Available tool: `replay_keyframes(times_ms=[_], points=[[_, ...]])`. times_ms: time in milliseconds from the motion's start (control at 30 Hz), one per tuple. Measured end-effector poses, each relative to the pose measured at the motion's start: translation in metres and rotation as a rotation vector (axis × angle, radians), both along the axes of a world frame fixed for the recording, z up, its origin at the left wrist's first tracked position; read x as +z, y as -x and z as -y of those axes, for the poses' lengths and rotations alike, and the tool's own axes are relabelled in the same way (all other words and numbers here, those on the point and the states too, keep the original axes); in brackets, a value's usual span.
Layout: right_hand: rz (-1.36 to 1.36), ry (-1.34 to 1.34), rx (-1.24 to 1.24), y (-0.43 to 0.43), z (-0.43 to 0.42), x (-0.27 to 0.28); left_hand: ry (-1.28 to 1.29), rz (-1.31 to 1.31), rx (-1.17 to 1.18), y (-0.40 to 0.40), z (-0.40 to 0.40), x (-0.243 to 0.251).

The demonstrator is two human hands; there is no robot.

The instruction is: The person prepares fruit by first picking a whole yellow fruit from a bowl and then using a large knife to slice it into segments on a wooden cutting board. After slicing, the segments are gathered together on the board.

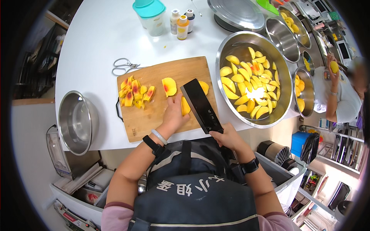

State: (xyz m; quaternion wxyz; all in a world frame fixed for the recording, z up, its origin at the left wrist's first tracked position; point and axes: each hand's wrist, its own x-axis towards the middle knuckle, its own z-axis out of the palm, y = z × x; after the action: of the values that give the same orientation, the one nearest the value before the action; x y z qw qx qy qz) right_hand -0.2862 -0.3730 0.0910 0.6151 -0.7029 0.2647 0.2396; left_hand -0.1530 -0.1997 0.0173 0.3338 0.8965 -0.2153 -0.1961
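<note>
A wooden cutting board [153, 118] lies at the table's front edge. My right hand [229, 138] grips the handle of a black-bladed cleaver [199, 104], whose blade slants over the board's right part. Just left of the blade, my left hand [175, 114] holds a yellow peach piece [185, 106] against the board, its fingers partly covering it. A peach piece with a red centre [169, 86] lies beyond my left fingertips. Another yellow piece [204, 87] shows partly behind the cleaver. Small red-and-yellow trimmings [134, 92] are heaped on the board's left side.
Right of the board stands a large steel bowl [219, 72] of peach wedges in liquid. An empty steel bowl [76, 121] is at left, kitchen scissors [124, 66] behind the board. Bottles [182, 27] and a teal-lidded container [153, 20] stand farther back. A person [338, 86] at right holds a yellow fruit.
</note>
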Motion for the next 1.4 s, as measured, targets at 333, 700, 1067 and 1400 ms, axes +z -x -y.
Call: replay_keyframes(times_ms=[333,700,1067,1400], points=[[0.012,0.046,-0.164,0.028,0.015,0.039,-0.265,0.117,-0.090,-0.007,0.049,0.002],[0.050,0.031,-0.183,0.044,0.020,0.044,-0.162,0.316,-0.258,-0.010,0.023,-0.007],[0.126,0.009,-0.247,0.051,0.021,0.050,-0.014,0.141,-0.184,-0.020,-0.003,-0.006],[0.119,0.049,-0.268,0.061,0.029,0.050,-0.222,0.303,-0.343,0.003,0.007,0.003]])
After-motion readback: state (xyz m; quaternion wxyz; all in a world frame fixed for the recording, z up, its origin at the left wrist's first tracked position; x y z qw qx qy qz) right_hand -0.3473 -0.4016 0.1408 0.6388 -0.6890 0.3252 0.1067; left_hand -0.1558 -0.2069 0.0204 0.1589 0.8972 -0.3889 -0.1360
